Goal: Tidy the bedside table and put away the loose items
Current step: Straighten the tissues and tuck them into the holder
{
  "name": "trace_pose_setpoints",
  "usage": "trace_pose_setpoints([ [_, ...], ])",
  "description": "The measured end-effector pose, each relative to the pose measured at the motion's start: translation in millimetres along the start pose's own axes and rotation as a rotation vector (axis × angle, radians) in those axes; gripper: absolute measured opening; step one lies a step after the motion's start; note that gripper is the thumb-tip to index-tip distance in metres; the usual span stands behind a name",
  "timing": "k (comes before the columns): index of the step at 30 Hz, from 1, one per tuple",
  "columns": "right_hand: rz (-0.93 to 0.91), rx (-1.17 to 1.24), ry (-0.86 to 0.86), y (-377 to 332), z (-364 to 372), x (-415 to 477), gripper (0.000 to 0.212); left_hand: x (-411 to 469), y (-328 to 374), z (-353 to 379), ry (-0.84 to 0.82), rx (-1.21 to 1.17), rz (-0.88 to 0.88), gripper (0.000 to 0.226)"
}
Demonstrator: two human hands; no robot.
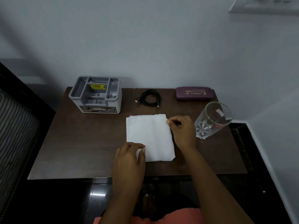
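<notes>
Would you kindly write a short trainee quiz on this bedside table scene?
1. True or false: the coiled black cable lies inside the grey plastic organiser box.
2. The purple hard spectacle case lies at the dark wooden table's: A) far right corner B) near left corner C) centre.
3. Fill in: the left hand and the right hand, beside the clear drinking glass, both pinch the white paper ____.
Key: 1 false, the cable lies beside the box; 2 A; 3 napkin.

Left hand (129, 156) pinching tissue (150, 135) near corner, right hand (182, 130) pinching its far edge, both forearms extended
</notes>
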State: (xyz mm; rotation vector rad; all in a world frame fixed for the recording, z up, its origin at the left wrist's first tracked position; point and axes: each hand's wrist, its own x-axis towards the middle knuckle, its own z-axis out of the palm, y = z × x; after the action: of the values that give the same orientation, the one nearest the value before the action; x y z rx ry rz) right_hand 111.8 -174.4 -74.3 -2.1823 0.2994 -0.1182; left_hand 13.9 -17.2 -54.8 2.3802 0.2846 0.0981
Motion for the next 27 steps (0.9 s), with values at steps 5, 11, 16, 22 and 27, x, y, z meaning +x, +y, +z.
trace_pose_setpoints([
  [5, 0.026, -0.010, -0.025, -1.3, 0.2, 8.5, 0.007, -1.5, -1.3, 0.4, 0.011, -0.018, -0.001, 0.019],
  [11, 0.069, -0.053, -0.108, -1.8, -0.6, 17.4, 0.011, -0.7, -1.8, -0.1, 0.023, -0.031, -0.009, 0.019],
  [16, 0.113, -0.054, -0.173, -3.7, -0.6, 19.7, 0.013, -0.6, -3.1, 0.3, 0.028, -0.022, -0.011, 0.019],
  [22, 0.076, -0.015, -0.193, -1.0, -3.6, 17.6, 0.010, 0.6, -2.8, 0.0, 0.027, -0.017, -0.031, 0.021],
  [27, -0.076, -0.004, -0.036, -0.9, -13.3, 3.2, 0.011, 2.2, -2.8, -3.3, 0.090, -0.072, -0.064, 0.024],
])
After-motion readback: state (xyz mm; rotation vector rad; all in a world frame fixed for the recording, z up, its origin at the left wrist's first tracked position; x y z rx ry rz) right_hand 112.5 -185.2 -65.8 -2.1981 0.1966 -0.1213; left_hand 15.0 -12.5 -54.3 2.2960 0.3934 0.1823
